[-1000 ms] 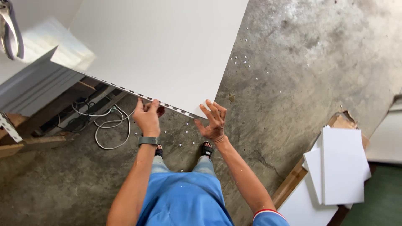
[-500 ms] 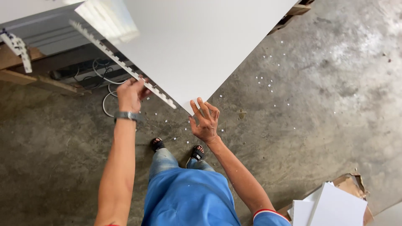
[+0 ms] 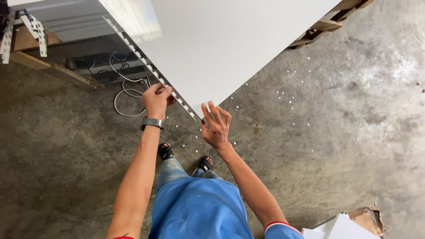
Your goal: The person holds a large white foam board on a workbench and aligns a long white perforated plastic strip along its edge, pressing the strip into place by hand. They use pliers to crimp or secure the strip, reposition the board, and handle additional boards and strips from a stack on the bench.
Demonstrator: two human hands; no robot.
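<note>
White panel [image 3: 230,40] juts out over the concrete floor [image 3: 345,132], its notched edge pinched by the left hand [image 3: 156,100] to steady it, while the right hand [image 3: 216,126] hovers empty with spread fingers just below the corner, guarding it.

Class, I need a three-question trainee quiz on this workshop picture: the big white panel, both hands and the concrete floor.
1. True or false: the left hand grips the large white flat panel at its notched metal edge strip.
2. The right hand is: A fist, B open with spread fingers, C holding a tool.
3. What small things dot the grey concrete floor?

Key: 1 true; 2 B; 3 small white bits.
</note>
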